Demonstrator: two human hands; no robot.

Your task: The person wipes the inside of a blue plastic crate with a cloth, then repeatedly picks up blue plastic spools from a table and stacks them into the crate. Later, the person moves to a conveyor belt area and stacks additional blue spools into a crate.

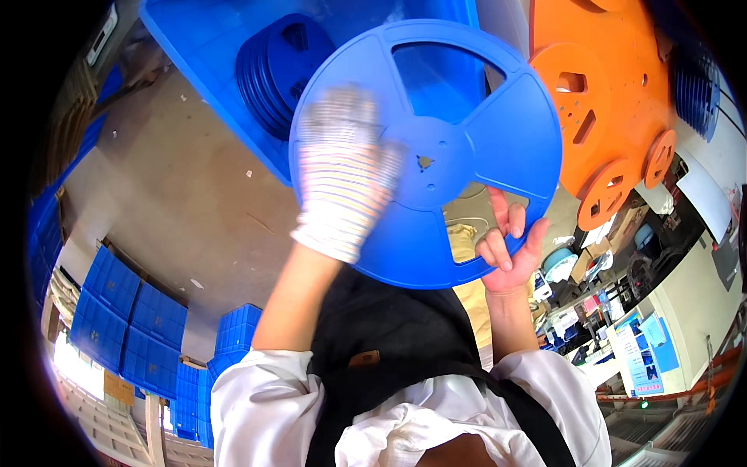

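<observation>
A large blue plastic reel disc is held up before me, with a round hub and cut-out windows. My right hand, bare, grips its lower right rim, fingers hooked through a window. My left hand, in a striped knit glove, lies flat against the disc's left face. Motion blurs its fingers, but they look stretched out. Behind the disc is a blue bin, where a stack of blue reel discs stands on edge.
Orange machinery with round orange discs stands at the right. Blue crates are stacked at the lower left. A pale cabinet with papers on its side is at the lower right. Small scraps lie on the grey floor.
</observation>
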